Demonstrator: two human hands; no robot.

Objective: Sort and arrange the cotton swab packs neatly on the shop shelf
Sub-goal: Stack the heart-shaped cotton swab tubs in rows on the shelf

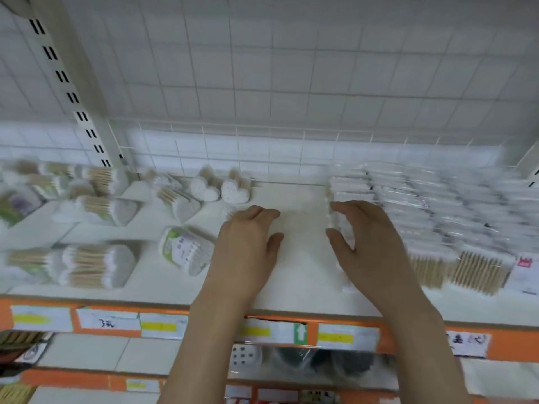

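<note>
- Two bare hands are reaching over the white shelf [294, 275]; the left hand [248, 243] is hovering palm-down with fingers [262, 213] relaxed and loosely together, holding nothing.
- The right hand [370, 243] is lying against the left edge of the flat clear packs [437, 205], its fingers [344, 207] and thumb spread in an open curve; whether they are pinching a pack is too blurred to tell.
- Loose cotton swab packs [99, 265] are lying scattered on the shelf's left side; two heart-shaped packs [220, 189] are standing near the back grid.
- Price labels [347, 336] are sitting in the orange shelf rail [510, 341]; their writing is too smeared to read; one is showing a green tag with a white arrow [301, 333].
</note>
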